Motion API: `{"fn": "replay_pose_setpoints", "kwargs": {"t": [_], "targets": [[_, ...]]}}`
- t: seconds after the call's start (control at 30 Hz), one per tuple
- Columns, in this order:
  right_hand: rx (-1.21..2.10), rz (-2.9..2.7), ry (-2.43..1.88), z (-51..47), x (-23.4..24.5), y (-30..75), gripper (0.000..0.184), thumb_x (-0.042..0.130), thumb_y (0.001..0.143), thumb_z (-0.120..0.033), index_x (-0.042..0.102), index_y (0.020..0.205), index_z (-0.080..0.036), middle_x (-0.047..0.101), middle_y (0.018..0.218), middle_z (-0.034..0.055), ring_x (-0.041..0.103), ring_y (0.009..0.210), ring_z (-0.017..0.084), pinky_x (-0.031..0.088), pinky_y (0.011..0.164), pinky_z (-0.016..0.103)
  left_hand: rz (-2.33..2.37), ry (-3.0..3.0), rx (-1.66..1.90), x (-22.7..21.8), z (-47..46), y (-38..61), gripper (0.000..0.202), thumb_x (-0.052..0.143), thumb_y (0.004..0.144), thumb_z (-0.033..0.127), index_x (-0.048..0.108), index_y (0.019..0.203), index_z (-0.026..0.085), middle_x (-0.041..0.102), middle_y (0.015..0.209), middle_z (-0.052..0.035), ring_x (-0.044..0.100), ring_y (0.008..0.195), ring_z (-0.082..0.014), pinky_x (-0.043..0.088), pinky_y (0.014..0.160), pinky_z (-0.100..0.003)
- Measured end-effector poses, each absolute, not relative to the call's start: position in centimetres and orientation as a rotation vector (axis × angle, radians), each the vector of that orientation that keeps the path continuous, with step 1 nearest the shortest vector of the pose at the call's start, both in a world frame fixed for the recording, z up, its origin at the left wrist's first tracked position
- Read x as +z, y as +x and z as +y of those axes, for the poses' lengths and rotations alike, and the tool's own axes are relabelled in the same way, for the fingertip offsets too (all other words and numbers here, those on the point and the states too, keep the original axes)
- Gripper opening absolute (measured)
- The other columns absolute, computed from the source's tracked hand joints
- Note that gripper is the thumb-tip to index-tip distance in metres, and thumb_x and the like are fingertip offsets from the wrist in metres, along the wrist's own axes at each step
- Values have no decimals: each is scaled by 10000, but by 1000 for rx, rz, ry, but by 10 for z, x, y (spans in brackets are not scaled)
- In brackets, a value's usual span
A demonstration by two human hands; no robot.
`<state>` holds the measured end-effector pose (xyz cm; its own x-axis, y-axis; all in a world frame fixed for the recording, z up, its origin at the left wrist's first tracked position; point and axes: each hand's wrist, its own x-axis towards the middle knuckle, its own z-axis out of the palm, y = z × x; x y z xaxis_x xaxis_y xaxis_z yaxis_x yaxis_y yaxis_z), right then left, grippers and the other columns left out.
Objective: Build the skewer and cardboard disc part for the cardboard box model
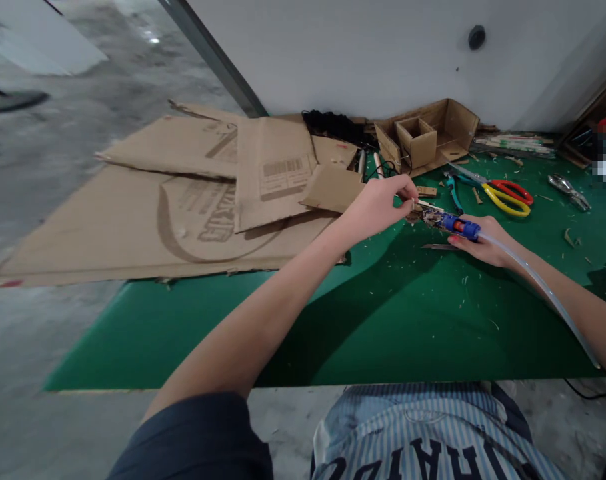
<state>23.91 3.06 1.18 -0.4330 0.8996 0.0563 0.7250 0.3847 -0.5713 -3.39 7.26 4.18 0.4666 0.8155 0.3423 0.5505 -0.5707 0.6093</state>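
My right hand (485,241) is wrapped round a blue hot glue gun (457,225), with a long clear glue stick (537,277) trailing from its back over my forearm. The gun's nozzle end points left, toward my left hand (383,203). There my thumb and fingers pinch a small brown piece (413,212), perhaps cardboard, close to the nozzle; whether they touch cannot be made out. A thin pale stick (433,206) lies just above the gun. Below the gun, a narrow grey blade (439,247) sticks out beside my right fingers.
Flattened cardboard sheets (133,213) cover the table's left side. A folded cardboard structure (455,127) stands by the wall. Yellow-and-red scissors (505,197), teal pliers (453,193) and a metal clamp-like tool (567,190) lie at the right. Scraps are scattered over the green tabletop (407,320).
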Motion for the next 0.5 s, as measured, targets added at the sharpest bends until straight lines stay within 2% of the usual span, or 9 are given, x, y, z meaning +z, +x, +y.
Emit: {"fn": "replay_pose_setpoints", "kwargs": {"t": [0.17, 0.33, 0.43, 0.5], "targets": [[696, -2247, -1405, 28, 11, 239, 416, 633, 874, -629, 622, 904, -215, 618, 710, 33, 533, 599, 162, 396, 591, 302, 1082, 2350, 859, 42, 73, -35, 139, 593, 868, 118, 701, 901, 200, 801, 918, -15, 739, 869, -149, 553, 789, -276], [698, -2207, -1402, 25, 13, 239, 432, 647, 865, -621, 673, 994, -209, 679, 754, 51, 595, 624, 181, 426, 590, 297, 1094, 2369, 842, 44, 74, -37, 143, 594, 869, 139, 716, 905, 206, 806, 930, -10, 730, 859, -152, 554, 819, -303], [577, -2200, -1458, 23, 5, 245, 434, 632, 887, -606, 701, 1061, -214, 722, 796, 72, 662, 664, 221, 470, 617, 317, 1083, 2349, 844, 43, 77, -40, 138, 600, 865, 155, 721, 903, 209, 803, 940, -16, 729, 867, -158, 561, 821, -308], [426, -2209, -1495, 24, -5, 256, 444, 635, 895, -556, 702, 1169, -213, 759, 872, 101, 716, 752, 278, 514, 678, 360, 1114, 2310, 861, 42, 80, -43, 125, 607, 861, 163, 718, 894, 210, 799, 941, -23, 730, 887, -162, 569, 834, -310]]}}
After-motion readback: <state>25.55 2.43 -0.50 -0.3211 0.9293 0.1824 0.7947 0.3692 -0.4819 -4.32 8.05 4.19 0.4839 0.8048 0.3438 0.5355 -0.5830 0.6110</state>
